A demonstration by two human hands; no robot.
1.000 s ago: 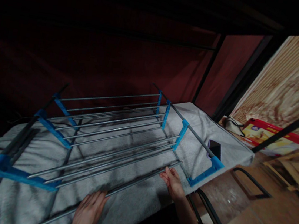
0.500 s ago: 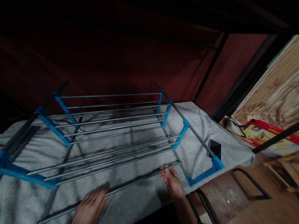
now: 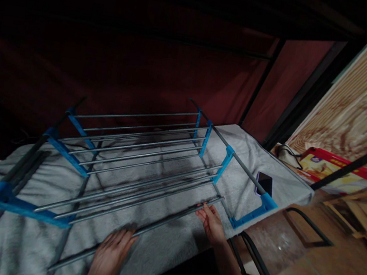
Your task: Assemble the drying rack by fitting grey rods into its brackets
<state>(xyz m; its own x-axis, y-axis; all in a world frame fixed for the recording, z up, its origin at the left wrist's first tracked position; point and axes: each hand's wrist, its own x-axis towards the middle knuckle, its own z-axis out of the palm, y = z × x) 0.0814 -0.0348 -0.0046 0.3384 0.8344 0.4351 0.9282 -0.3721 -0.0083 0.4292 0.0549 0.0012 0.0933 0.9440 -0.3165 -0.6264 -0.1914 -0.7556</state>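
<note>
A loose grey metal rod (image 3: 166,221) slants across the near side of the bed. My left hand (image 3: 113,252) is wrapped over the rod left of its middle. Nearer its far right end, my right hand (image 3: 210,220) pinches the same rod between thumb and fingers. Beyond it lies a partly built rack (image 3: 148,153) of grey tubes with blue plastic brackets. Several thin rods span its three farther bracket pairs. A blue bracket (image 3: 251,214) at the near right carries no rod; its left counterpart, a larger blue bracket (image 3: 27,211), holds rod ends.
Grey bedding (image 3: 228,135) lies under the rack. A phone (image 3: 264,184) rests on it at the right. Dark bed-frame posts (image 3: 264,80) rise behind. On the floor are a red and yellow box (image 3: 333,171), a wooden crate (image 3: 361,214) and black metal frames (image 3: 256,263).
Both hands keep their hold on the rod, and the left hand with the rod's near end has shifted very slightly up and right. The view has moved a little.
</note>
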